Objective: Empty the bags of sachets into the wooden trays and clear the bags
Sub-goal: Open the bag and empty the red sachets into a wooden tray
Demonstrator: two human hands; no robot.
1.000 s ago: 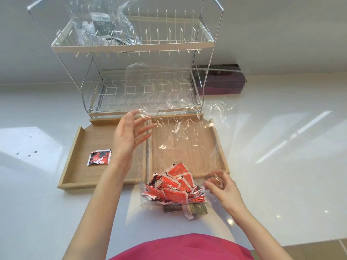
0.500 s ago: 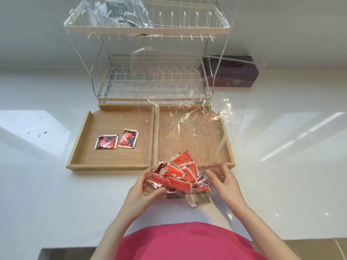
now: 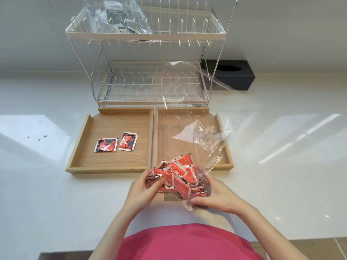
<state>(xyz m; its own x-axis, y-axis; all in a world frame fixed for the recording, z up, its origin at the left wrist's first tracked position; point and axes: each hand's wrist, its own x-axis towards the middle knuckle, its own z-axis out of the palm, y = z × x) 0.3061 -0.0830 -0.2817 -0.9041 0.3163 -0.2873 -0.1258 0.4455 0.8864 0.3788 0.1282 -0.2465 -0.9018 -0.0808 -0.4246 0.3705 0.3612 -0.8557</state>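
Observation:
Two wooden trays stand side by side on the white counter. The left tray [image 3: 82, 156] holds two red-and-black sachets [image 3: 116, 144]. A clear plastic bag [image 3: 206, 139] lies over the right tray [image 3: 228, 156], its open end slumped toward the rack. Its bottom is packed with a pile of red sachets [image 3: 180, 173] at the counter's near edge. My left hand [image 3: 142, 190] grips the pile's left side, fingers curled on a sachet. My right hand [image 3: 216, 196] holds the bag's bottom right corner.
A two-tier wire dish rack [image 3: 150, 85] stands right behind the trays; its upper shelf holds another clear bag with dark packets [image 3: 120, 17]. A black tissue box [image 3: 232, 74] sits at the back right. The counter's front edge runs just below my hands.
My left hand has come back from the left tray, where a second sachet now lies, and closed on the pile in the bag. The bag's raised top has collapsed. The camera moved closer.

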